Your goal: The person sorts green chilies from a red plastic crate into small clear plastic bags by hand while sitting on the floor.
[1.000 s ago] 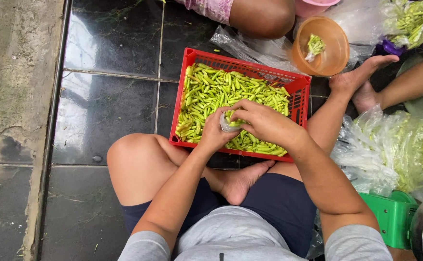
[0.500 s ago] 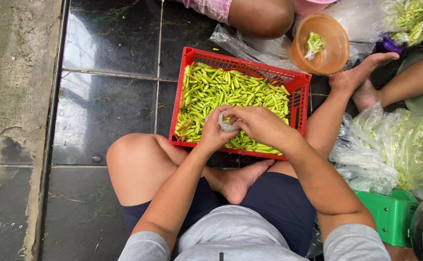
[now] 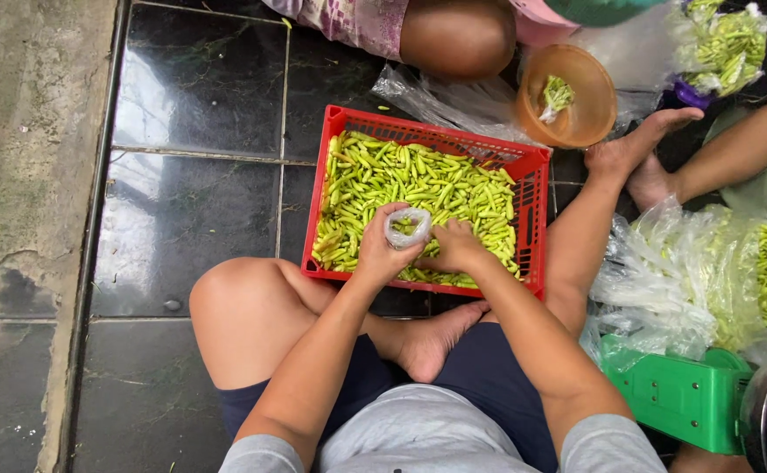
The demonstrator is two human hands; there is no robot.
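Observation:
A red plastic crate (image 3: 331, 188) full of green chillies (image 3: 418, 184) sits on the dark tiled floor in front of my crossed legs. My left hand (image 3: 379, 250) grips a small clear plastic bag (image 3: 408, 226) with a few chillies inside, held open over the crate's near side. My right hand (image 3: 455, 247) rests palm down on the chillies just right of the bag, fingers curled among them.
An orange bowl (image 3: 576, 114) with a few chillies stands beyond the crate. Clear bags of chillies (image 3: 734, 271) pile up at right, above a green scale (image 3: 677, 394). Another person's knee (image 3: 458, 35) is at top; a second person's foot (image 3: 655, 180) is at right.
My right hand has dropped from beside the bag's mouth down onto the chillies in the crate. The left hand still holds the bag in about the same place.

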